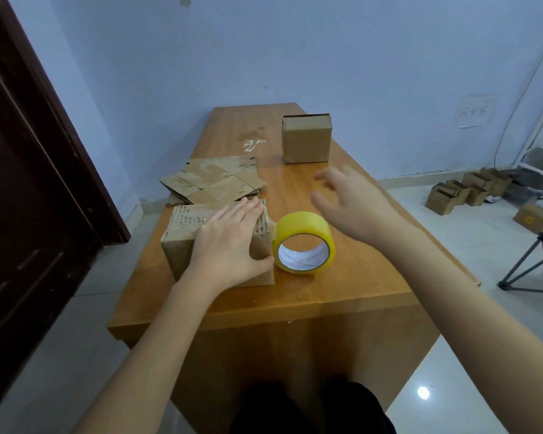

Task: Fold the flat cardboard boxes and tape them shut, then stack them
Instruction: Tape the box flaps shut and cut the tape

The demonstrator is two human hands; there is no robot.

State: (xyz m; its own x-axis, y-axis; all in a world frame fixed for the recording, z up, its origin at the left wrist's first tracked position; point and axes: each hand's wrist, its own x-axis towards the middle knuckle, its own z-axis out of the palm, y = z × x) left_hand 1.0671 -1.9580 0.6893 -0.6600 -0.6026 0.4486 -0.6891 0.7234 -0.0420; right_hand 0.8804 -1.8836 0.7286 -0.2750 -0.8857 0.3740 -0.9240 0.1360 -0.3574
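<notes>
A folded cardboard box [182, 242] stands near the table's front left. My left hand [229, 242] lies flat on its top with straight fingers, the thumb against its right side. A yellow tape roll [304, 242] stands on edge right beside the box. My right hand [351, 202] hovers open above the table behind the roll, blurred, holding nothing. Several flat cardboard blanks [213, 181] lie in a pile behind the box. Another folded box [306, 139] stands farther back on the right.
The wooden table [295, 296] is narrow and runs away from me. A dark door [29, 183] is at the left. More cardboard boxes [470, 189] sit on the floor at the right, next to a folding chair [536, 264].
</notes>
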